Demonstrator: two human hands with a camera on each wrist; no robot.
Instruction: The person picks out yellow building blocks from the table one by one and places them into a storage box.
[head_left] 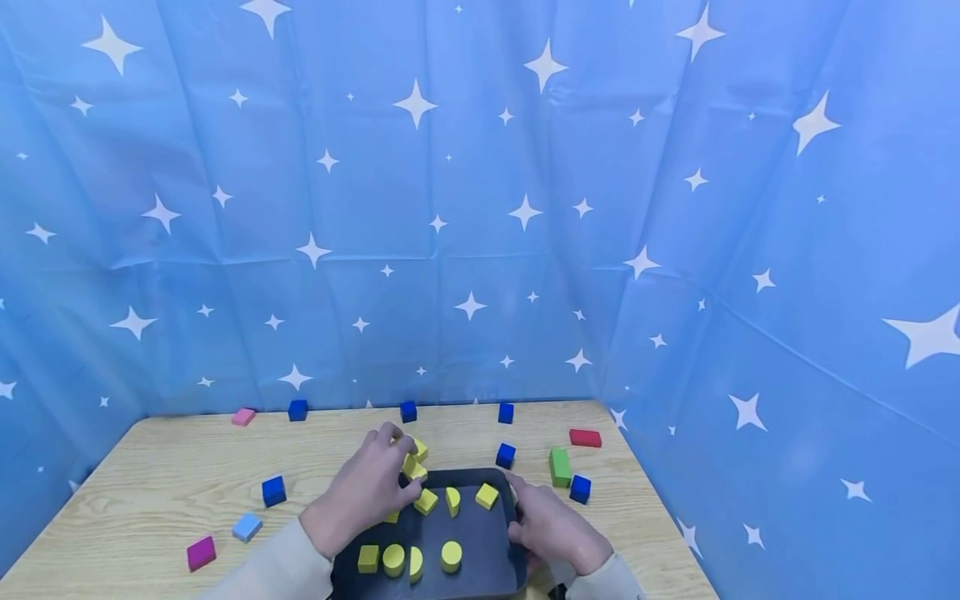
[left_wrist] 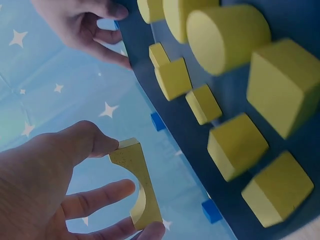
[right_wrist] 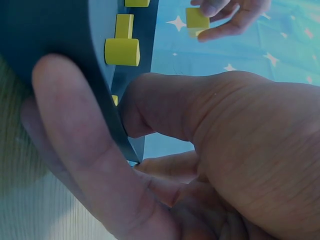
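My left hand (head_left: 375, 475) reaches over the far left part of a dark tray (head_left: 468, 477). Between thumb and fingertips it holds a yellow arch block (left_wrist: 131, 159), whose curved cut-out shows in the left wrist view. On the tray's right side, my right hand (head_left: 551, 521) grips the rim, thumb at the inner side and fingers along the outer wall. Yellow blocks stand spaced out inside the tray: a cylinder (head_left: 451, 557), a half-cylinder (head_left: 453, 502), a cube (head_left: 368, 559) and several more. My left hand hides part of the tray's left side.
Blue cubes (head_left: 274, 492) are scattered around the tray on the wooden table (head_left: 165, 483). Right of it lie a green block (head_left: 559, 467) and a red block (head_left: 585, 437). Leftward are magenta (head_left: 201, 553), light blue (head_left: 247, 527) and pink (head_left: 243, 417) blocks. A starry curtain (head_left: 480, 250) hangs behind.
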